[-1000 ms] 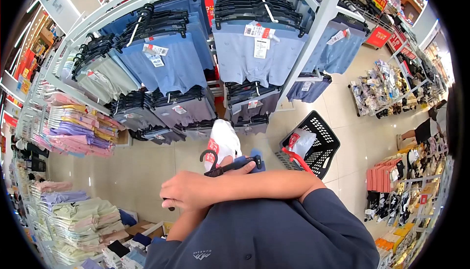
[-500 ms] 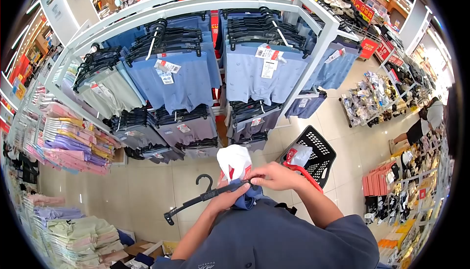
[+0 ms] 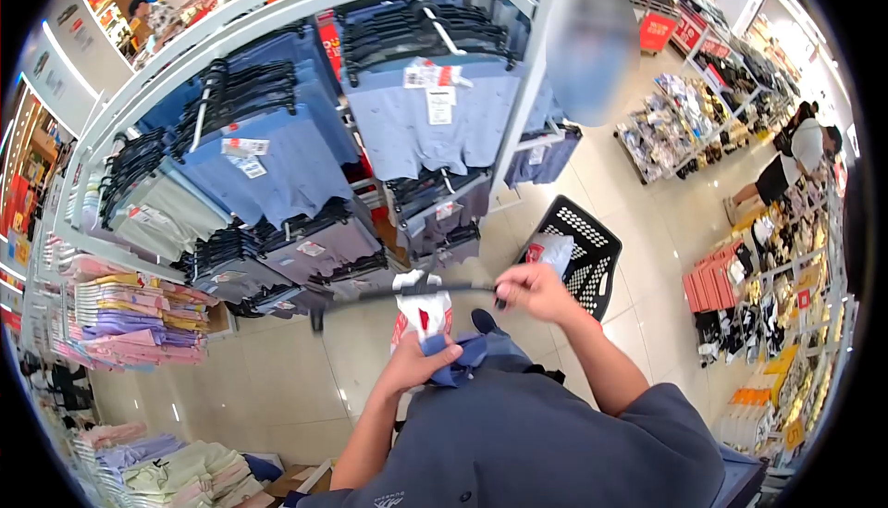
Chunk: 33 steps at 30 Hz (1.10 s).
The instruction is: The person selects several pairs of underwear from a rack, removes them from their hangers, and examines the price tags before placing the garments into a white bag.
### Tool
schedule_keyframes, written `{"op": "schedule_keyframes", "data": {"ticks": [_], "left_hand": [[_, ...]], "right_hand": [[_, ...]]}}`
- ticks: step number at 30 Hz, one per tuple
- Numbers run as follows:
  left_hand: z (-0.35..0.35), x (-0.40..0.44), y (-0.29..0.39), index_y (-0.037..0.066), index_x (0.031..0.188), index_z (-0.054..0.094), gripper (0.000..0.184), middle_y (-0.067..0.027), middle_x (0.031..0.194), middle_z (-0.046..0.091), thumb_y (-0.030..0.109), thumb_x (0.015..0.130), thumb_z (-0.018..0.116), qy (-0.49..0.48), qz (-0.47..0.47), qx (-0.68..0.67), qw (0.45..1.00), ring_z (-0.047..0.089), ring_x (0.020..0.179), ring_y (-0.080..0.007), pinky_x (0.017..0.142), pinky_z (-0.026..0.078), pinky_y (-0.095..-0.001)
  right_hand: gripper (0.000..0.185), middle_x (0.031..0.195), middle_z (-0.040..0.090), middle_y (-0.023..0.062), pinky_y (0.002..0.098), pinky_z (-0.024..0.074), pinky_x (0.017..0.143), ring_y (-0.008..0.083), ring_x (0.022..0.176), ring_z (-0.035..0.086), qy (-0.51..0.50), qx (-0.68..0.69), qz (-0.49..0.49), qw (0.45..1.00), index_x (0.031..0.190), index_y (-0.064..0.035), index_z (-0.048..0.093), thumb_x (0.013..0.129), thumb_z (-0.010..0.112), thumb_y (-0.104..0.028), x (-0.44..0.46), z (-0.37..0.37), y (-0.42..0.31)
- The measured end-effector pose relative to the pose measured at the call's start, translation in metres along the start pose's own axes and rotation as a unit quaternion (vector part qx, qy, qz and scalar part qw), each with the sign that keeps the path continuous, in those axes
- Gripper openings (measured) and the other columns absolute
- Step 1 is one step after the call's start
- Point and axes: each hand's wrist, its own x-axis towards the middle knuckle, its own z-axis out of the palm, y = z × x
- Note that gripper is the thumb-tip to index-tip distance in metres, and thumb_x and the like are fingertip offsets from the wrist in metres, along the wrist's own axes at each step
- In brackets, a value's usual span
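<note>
My right hand (image 3: 539, 291) pinches one end of a black plastic clothes hanger (image 3: 381, 295), which stretches out to the left and is slightly blurred. A little nearer my body, my left hand (image 3: 414, 365) grips a bunched blue garment (image 3: 460, 358), its thumb lying across the cloth. The garment's kind does not show. The hanger is apart from the cloth. Just beyond my left hand is a white plastic bag with red print (image 3: 427, 312), partly covered by the hanger; what carries it is hidden.
Ahead stands a white metal rack (image 3: 544, 55) of blue and grey shorts (image 3: 421, 119) on black hangers. A black shopping basket (image 3: 606, 272) on the floor at right holds a white bag (image 3: 555, 253). Pastel clothes (image 3: 139, 309) hang at left. Another person (image 3: 800, 152) is at far right.
The hanger has come away from the blue garment and moved forward, now in my right hand alone. My left hand has let go of the hanger and keeps the garment. The view has turned right.
</note>
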Motion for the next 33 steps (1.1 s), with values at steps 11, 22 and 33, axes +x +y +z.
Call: {"op": "schedule_keyframes", "data": {"ticks": [11,22,33], "left_hand": [[0.037,0.052,0.022,0.004,0.081,0.061,0.019,-0.0003,0.070,0.059,0.018,0.080,0.074,0.149,-0.072,-0.100,0.981,0.053,0.062,-0.0086,0.059,0.043,-0.0226],[0.086,0.079,0.052,0.004,0.080,0.057,0.022,-0.0027,0.069,0.054,0.017,0.079,0.074,0.261,-0.033,-0.110,0.959,0.051,0.054,-0.0117,0.051,0.041,-0.0240],[0.104,0.076,0.051,0.002,0.080,0.059,0.018,-0.0040,0.067,0.056,0.015,0.081,0.071,0.318,-0.058,-0.155,0.933,0.053,0.057,-0.0118,0.054,0.042,-0.0241]], "right_hand": [[0.013,0.075,0.062,0.0207,0.0451,0.0482,0.069,0.0395,0.072,0.060,0.324,-0.518,0.058,0.789,0.080,-0.0048,0.067,0.078,0.063,-0.017,-0.004,-0.296,0.066],[0.015,0.076,0.063,0.0190,0.0455,0.0468,0.066,0.0371,0.073,0.060,0.321,-0.540,-0.041,0.777,0.083,-0.0042,0.063,0.084,0.060,-0.019,0.146,-0.421,0.106],[0.046,0.101,0.064,0.0200,0.0418,0.0501,0.076,0.0325,0.088,0.064,0.371,-0.522,-0.029,0.768,0.115,-0.0026,0.056,0.080,0.067,-0.029,0.187,-0.430,0.141]]}}
